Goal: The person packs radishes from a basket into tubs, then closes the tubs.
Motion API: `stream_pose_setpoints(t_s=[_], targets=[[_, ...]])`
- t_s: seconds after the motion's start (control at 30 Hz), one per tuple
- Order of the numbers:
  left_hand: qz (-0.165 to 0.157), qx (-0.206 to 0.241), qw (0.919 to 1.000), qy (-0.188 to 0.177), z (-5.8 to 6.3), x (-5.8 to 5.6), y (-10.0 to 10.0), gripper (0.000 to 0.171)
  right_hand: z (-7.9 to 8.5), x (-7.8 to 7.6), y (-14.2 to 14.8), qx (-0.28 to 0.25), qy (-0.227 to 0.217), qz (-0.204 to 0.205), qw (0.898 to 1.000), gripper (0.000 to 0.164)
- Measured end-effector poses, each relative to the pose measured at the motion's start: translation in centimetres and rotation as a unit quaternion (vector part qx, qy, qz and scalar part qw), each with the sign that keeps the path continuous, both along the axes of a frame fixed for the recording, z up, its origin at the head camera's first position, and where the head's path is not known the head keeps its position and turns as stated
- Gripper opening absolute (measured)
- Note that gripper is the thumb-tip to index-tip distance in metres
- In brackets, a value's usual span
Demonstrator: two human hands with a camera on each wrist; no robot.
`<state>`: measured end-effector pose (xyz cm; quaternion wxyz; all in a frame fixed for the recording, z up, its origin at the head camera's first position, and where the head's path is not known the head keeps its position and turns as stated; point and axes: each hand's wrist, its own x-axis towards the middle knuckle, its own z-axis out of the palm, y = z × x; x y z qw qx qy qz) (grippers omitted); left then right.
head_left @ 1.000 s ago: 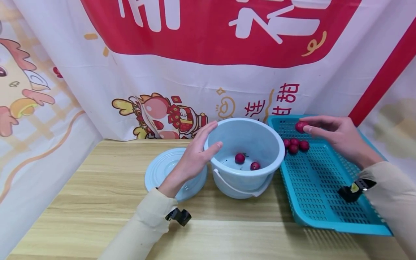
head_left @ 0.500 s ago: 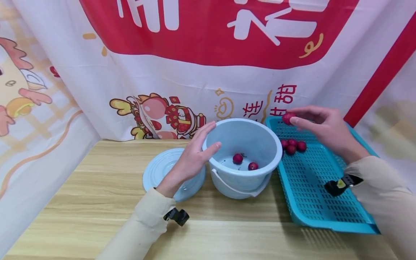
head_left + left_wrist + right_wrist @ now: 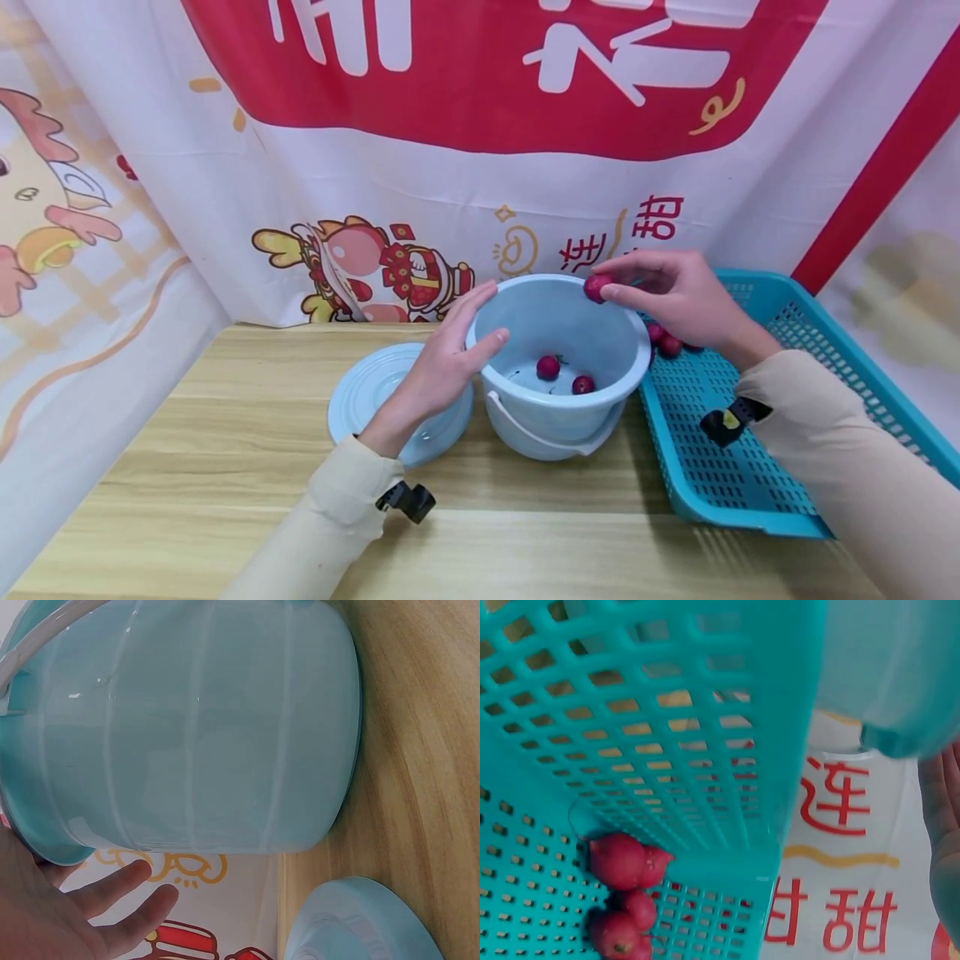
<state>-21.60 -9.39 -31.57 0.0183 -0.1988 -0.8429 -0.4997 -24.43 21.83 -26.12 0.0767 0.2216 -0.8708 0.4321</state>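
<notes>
My right hand (image 3: pixel 678 300) pinches a red radish (image 3: pixel 597 288) between thumb and fingers, over the right back rim of a light blue bucket (image 3: pixel 525 421). Two radishes (image 3: pixel 548 367) lie apart on the bucket's floor, with a few thin stem bits. Against the left rim my left hand (image 3: pixel 450 358) rests with its fingers extended; the left wrist view shows its fingers (image 3: pixel 142 919) spread by the bucket's outer side. Several more radishes (image 3: pixel 617 861) sit together in a teal perforated basket (image 3: pixel 720 450), partly hidden by my right hand in the head view.
A light blue round lid (image 3: pixel 360 400) lies on the wooden table (image 3: pixel 225 467) left of the bucket, partly under my left forearm. The bucket's pale handle (image 3: pixel 525 429) hangs down in front. Behind stands a printed white and red cloth (image 3: pixel 420 175).
My right hand has moved left with the radish, from above the basket to the bucket's rim. My left hand stays at the bucket's left rim.
</notes>
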Motion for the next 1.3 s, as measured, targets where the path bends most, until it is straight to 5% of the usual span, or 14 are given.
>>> stream_pose_setpoints(t_s=[0.47, 1.3], targets=[[-0.005, 0.008, 1.0, 0.001, -0.1, 0.0, 0.2, 0.067, -2.2, -0.1, -1.8, 0.089, 0.134, 0.051, 0.986, 0.039], [0.001, 0.006, 1.0, -0.003, -0.2, 0.0, 0.1, 0.067, -2.4, -0.1, -2.2, 0.099, 0.068, 0.067, 0.991, 0.031]])
